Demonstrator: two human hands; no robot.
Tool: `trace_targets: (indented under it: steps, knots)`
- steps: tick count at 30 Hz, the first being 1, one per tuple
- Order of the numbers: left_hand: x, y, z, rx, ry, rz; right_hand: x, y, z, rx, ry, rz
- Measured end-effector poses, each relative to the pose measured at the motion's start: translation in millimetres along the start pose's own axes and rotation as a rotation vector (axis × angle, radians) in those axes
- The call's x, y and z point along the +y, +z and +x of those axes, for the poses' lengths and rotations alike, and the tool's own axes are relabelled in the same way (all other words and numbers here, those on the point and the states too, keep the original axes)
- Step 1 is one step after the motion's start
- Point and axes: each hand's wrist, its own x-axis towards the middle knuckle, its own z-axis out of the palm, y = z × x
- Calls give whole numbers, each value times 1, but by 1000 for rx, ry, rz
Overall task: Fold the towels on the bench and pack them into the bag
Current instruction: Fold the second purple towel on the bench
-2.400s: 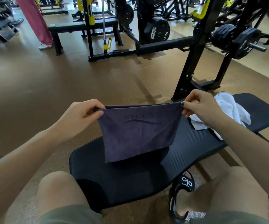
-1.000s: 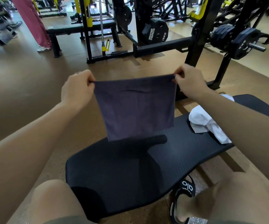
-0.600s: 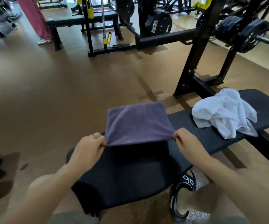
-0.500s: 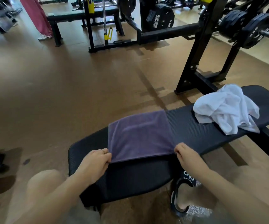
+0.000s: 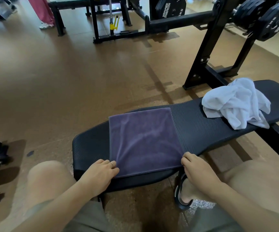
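Both our hands are on the near corners of the purple towel (image 5: pixel 143 139): our left hand (image 5: pixel 100 174) lies at the near left corner with its fingers curled onto the cloth, a ring on one finger, and our right hand (image 5: pixel 197 169) pinches the near right corner between thumb and fingers. That towel lies flat as a neat rectangle across the black bench (image 5: pixel 202 129), its near edge just short of the bench's near edge and its far edge reaching the far edge. Further along toward the bench's right end sits the white towel (image 5: pixel 237 102), crumpled in a heap, well apart from the purple one. Beyond the bench we see the brown gym floor (image 5: pixel 68 77) and a black weight rack (image 5: pixel 207 47) with plates (image 5: pixel 259 19). We cannot see the bag.
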Motion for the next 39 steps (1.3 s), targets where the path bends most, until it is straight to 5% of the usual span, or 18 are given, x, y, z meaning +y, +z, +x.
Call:
trace_targets:
  steps: [3,9,15,20,28,39]
  knots:
    - [12,-13,2,-70,-29,33,-15,-17,4,17,30,-59]
    - [57,-26,38,265,-218,-180,-86,-30,35,100,-58,131]
    - [61,25,48,33,-502,-324,-76,29,41,-84,190,128]
    - [54,29,38,-18,-475,-294,-69,30,35,-115,203,166]
    - [21,-27,129,372,-560,-260,-82,-12,139,64,69,202]
    - [-20,14,153,165,-689,-385,-29,24,177,-58,222,145]
